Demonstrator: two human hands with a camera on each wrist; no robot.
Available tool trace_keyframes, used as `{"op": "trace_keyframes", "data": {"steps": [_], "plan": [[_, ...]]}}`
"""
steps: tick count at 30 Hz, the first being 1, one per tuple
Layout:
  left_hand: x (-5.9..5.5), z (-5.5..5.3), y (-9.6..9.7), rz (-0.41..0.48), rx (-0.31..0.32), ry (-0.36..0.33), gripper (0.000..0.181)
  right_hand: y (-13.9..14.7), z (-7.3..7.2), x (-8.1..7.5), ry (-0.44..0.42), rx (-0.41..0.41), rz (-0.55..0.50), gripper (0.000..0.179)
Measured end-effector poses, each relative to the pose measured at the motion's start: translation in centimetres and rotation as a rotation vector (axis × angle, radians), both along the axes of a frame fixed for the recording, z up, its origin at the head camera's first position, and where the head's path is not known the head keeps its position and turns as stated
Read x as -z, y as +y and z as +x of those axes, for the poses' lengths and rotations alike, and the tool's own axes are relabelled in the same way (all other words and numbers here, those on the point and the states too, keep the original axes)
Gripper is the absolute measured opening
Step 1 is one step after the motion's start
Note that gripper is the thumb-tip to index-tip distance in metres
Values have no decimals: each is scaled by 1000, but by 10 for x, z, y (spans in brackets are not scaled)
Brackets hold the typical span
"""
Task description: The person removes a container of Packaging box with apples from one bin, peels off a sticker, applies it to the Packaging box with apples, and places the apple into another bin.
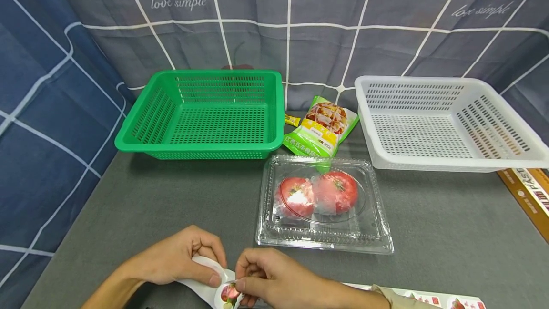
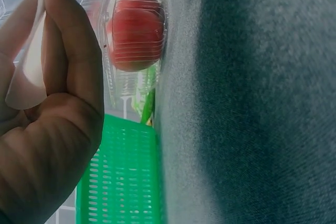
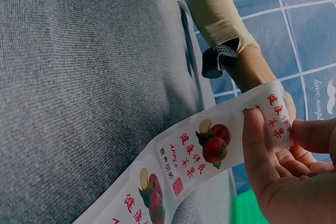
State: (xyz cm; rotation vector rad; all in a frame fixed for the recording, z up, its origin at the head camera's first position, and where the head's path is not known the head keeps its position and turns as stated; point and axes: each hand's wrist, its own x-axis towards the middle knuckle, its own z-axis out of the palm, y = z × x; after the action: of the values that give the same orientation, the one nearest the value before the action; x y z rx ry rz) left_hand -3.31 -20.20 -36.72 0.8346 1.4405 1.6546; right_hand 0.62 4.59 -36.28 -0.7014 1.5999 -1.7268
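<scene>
A white strip of stickers (image 3: 202, 148), printed with red apples, leaves and red writing, hangs between my hands at the front of the table. My left hand (image 1: 184, 259) pinches the strip, its thumb flat on the front near an apple sticker (image 1: 228, 295). My right hand (image 1: 274, 278) meets it from the other side, thumb and finger pinching the sticker's edge. Whether the sticker has lifted from its backing is hidden by the fingers. Beyond the hands lies a clear plastic clamshell box (image 1: 326, 232) with two red tomatoes (image 1: 336, 192), lid down.
A green basket (image 1: 199, 148) stands at the back left, a white basket (image 1: 450, 163) at the back right. Between them lies a green food packet (image 1: 321, 128) beside a small yellow sachet (image 1: 292, 120). Another printed strip (image 1: 429, 297) lies along the front edge; a brown box (image 1: 525, 199) sits far right.
</scene>
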Motion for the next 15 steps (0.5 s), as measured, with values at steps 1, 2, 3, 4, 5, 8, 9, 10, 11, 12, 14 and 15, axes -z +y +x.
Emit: {"op": "trace_keyframes", "data": {"steps": [1,2,3,4,5,8,9,10,11,12,14,15], "plan": [[0,0,0,1,2,-5,12,1,0,0,5,-4,1,8],[0,0,0,1,4,-8,12,1,0,0,12,-6,6,8],[-1,0,0,1,7,-13,12,2,0,-1,19,-9,12,8],[-1,0,0,0,10,-16,12,2,1,-1,33,-11,18,7],[-1,0,0,-4,11,-15,12,3,1,-1,44,-13,21,8],[-1,0,-1,-40,-7,-4,12,5,1,0,56,-22,16,7],[-1,0,-2,-43,-11,2,12,6,1,0,53,-25,8,8],[-1,0,-3,-47,-15,9,12,7,2,0,50,-25,2,8],[0,0,-4,-48,-19,13,12,7,2,1,46,-25,-3,8],[0,0,-4,-48,-21,13,12,8,2,1,38,-25,-7,8],[0,1,-5,-34,-17,12,11,9,3,0,26,-21,-12,9],[0,1,-5,-22,-12,16,11,10,3,0,22,-18,-15,9]]}}
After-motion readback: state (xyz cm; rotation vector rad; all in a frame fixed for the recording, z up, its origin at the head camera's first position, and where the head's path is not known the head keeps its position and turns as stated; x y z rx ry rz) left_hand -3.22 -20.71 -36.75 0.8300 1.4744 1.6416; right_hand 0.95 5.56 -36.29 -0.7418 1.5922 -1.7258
